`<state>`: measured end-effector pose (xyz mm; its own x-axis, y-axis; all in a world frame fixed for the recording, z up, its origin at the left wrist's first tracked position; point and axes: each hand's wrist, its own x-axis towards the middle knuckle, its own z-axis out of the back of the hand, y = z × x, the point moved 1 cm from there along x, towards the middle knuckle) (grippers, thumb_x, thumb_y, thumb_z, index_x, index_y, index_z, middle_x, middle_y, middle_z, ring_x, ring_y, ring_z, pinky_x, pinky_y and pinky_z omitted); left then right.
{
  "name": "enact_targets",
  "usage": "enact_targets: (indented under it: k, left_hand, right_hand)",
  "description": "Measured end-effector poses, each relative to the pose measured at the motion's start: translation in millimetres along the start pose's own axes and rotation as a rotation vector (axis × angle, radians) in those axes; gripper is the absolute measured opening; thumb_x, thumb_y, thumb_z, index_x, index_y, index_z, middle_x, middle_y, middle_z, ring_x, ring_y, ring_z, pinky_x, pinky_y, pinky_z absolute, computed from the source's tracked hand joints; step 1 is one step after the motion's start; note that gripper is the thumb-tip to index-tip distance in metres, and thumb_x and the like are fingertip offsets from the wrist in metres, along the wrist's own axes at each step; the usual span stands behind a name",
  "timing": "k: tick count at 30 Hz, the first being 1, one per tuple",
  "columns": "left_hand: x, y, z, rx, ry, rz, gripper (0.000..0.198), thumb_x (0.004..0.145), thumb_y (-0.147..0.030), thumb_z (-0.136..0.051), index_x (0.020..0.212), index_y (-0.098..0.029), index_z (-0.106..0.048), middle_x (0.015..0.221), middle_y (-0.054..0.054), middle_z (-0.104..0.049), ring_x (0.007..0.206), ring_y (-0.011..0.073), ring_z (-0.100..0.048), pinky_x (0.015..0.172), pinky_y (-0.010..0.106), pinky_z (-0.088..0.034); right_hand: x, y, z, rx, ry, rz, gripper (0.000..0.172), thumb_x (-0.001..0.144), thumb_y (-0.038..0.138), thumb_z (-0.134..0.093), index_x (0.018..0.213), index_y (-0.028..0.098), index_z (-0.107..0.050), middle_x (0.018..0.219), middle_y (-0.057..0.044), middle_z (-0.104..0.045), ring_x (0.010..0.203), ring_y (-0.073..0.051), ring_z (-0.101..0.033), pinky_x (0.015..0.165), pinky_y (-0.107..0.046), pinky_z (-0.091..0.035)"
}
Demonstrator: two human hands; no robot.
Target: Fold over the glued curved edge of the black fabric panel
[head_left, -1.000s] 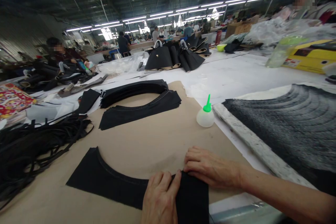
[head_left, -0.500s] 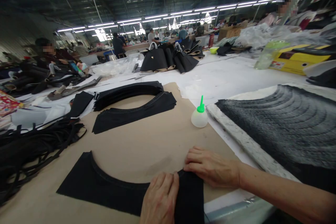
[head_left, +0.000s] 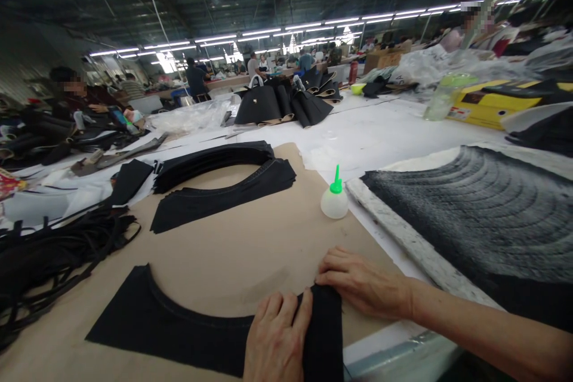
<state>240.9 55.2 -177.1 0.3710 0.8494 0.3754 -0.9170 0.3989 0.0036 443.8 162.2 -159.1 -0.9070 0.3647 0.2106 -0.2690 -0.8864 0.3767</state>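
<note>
A black, curved-edge piece of fabric or thin leather (head_left: pixel 201 334) lies on brown paper in front of me. My left hand (head_left: pixel 280 331) rests on it, back up, fingers laid over the curved edge and the index finger a little apart. Close by, my right hand (head_left: pixel 353 280) pinches the same edge near the piece's upper right corner, fingers curled and thumb hidden. A stack of similar black pieces (head_left: pixel 224 197) lies farther up the paper. Beyond my right hand stands a round white squeeze bottle (head_left: pixel 334 205) with a green pointed nozzle.
At right, a white-edged board (head_left: pixel 403 239) bears a black sheet with pale streaks. Black straps (head_left: pixel 58 268) are heaped at left. Farther back are black bag parts (head_left: pixel 277 101), a yellow box (head_left: pixel 483 108) and plastic wrapping (head_left: pixel 192 113). Several people work in the background.
My left index finger has spread away from the others. The right hand has shifted slightly along the edge and still pinches it. The whole view has moved a little.
</note>
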Motion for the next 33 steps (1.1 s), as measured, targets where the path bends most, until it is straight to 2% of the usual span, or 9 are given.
enact_targets:
  k: [5, 10, 13, 17, 23, 26, 31, 33]
  left_hand:
    - [3.7, -0.2, -2.0, 0.015, -0.032, -0.048, 0.058, 0.073, -0.005, -0.055, 0.128, -0.024, -0.057, 0.095, 0.002, -0.062, 0.083, 0.0212, -0.051, 0.077, 0.035, -0.042]
    - [2.7, -4.0, -1.7, 0.051, -0.019, -0.013, 0.059, 0.075, -0.003, -0.056, 0.13, -0.026, -0.055, 0.098, 0.002, -0.061, 0.088, 0.0213, -0.051, 0.082, 0.035, -0.042]
    - [2.4, -5.7, -1.5, 0.061, -0.014, -0.014, 0.058, 0.077, -0.004, -0.055, 0.131, -0.025, -0.055, 0.1, 0.003, -0.061, 0.088, 0.0217, -0.051, 0.082, 0.035, -0.043]
    - [2.3, -4.1, -4.5, 0.054, -0.025, -0.036, 0.055, 0.079, -0.006, -0.053, 0.132, -0.023, -0.054, 0.097, 0.003, -0.062, 0.085, 0.0216, -0.052, 0.081, 0.035, -0.045]
    - [-0.1, -1.0, -5.5, 0.04, -0.092, -0.074, 0.043, 0.085, -0.01, -0.049, 0.126, -0.016, -0.058, 0.095, 0.003, -0.064, 0.085, 0.0213, -0.055, 0.081, 0.034, -0.044]
    - [-0.9, -2.5, -3.2, 0.018, -0.14, -0.063, 0.037, 0.087, -0.01, -0.045, 0.121, -0.014, -0.06, 0.093, 0.004, -0.066, 0.084, 0.0208, -0.056, 0.081, 0.033, -0.044]
    - [-3.2, -8.0, -8.6, -0.017, -0.284, 0.012, 0.04, 0.093, -0.008, -0.031, 0.117, -0.013, -0.062, 0.088, 0.004, -0.066, 0.082, 0.0203, -0.058, 0.08, 0.034, -0.044]
    - [-6.5, -10.0, -11.7, 0.005, -0.358, 0.054, 0.044, 0.097, -0.009, -0.024, 0.113, -0.011, -0.064, 0.09, 0.006, -0.068, 0.087, 0.0211, -0.059, 0.083, 0.034, -0.044]
  right_hand:
    - [-2.3, 1.6, 4.2, 0.038, -0.052, -0.05, 0.028, 0.093, 0.009, -0.041, 0.109, 0.017, -0.062, 0.098, -0.009, -0.06, 0.092, -0.018, -0.053, 0.086, -0.034, -0.042]
    - [-1.8, 10.2, 5.1, 0.007, -0.065, -0.077, 0.032, 0.094, 0.01, -0.039, 0.115, 0.017, -0.061, 0.102, -0.009, -0.061, 0.093, -0.019, -0.053, 0.086, -0.035, -0.042]
    - [-1.3, 20.7, 3.4, -0.062, -0.026, -0.075, 0.04, 0.089, 0.008, -0.042, 0.123, 0.02, -0.058, 0.109, -0.009, -0.061, 0.098, -0.02, -0.053, 0.092, -0.041, -0.039]
    - [-4.1, 32.1, -0.5, -0.131, 0.004, -0.117, 0.041, 0.089, 0.008, -0.042, 0.126, 0.019, -0.056, 0.117, -0.008, -0.062, 0.107, -0.02, -0.054, 0.104, -0.045, -0.031]
    - [-14.1, 31.9, -5.4, -0.212, -0.001, -0.133, 0.043, 0.089, 0.007, -0.043, 0.129, 0.021, -0.054, 0.122, -0.006, -0.061, 0.115, -0.02, -0.052, 0.112, -0.047, -0.022]
    - [-20.7, 27.8, -4.6, -0.246, -0.002, -0.134, 0.045, 0.087, 0.005, -0.042, 0.128, 0.02, -0.055, 0.123, -0.007, -0.061, 0.116, -0.02, -0.052, 0.111, -0.049, -0.024]
    - [-20.5, 35.5, -4.4, -0.321, -0.219, -0.21, 0.049, 0.083, 0.0, -0.037, 0.124, 0.017, -0.057, 0.116, -0.01, -0.063, 0.106, -0.021, -0.056, 0.095, -0.041, -0.042]
    - [-14.8, 43.9, -12.5, -0.304, -0.197, -0.171, 0.05, 0.085, 0.003, -0.038, 0.131, 0.016, -0.053, 0.116, -0.01, -0.063, 0.105, -0.02, -0.057, 0.093, -0.037, -0.044]
